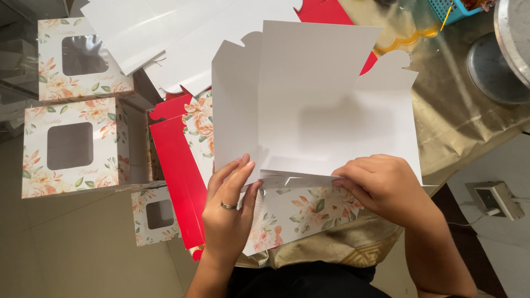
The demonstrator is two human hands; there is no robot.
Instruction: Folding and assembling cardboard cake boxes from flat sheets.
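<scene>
Box blank [314, 105], one, white inside up: left hand [229, 212], right hand [381, 185] fingers pinching bottom flap. Three windowed floral boxes [69, 146] left.

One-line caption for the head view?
Both hands, left hand and right hand, fold a flat floral box blank; finished window boxes stand left.

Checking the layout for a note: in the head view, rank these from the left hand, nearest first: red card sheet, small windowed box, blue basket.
From the left hand:
1. Red card sheet, just to its left.
2. Small windowed box, lower left, slightly farther.
3. Blue basket, far top right.
</scene>
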